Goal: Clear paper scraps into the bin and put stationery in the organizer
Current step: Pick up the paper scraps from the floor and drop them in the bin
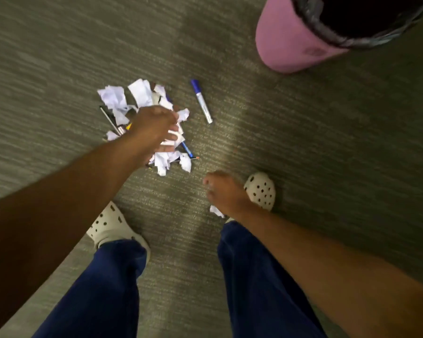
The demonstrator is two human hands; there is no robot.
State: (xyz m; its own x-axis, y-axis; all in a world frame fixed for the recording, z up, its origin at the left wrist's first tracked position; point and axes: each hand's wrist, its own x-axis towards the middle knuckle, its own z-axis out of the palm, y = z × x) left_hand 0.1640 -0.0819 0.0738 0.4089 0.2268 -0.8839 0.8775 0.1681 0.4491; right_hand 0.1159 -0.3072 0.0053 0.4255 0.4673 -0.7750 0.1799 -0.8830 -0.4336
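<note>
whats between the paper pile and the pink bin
In the head view, a blue-capped marker lies on the carpet between the paper scraps and the pink bin; otherwise bare carpet.

Grey-green carpet (pixel 303 142), cream perforated clogs (pixel 110 225), dark blue trousers (pixel 108 289)

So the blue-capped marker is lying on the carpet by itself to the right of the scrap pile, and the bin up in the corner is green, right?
Not quite: the bin is pink, with a dark liner, as the head view shows. The rest holds: the blue-capped marker lies alone on the carpet, to the right of the scrap pile.
</note>
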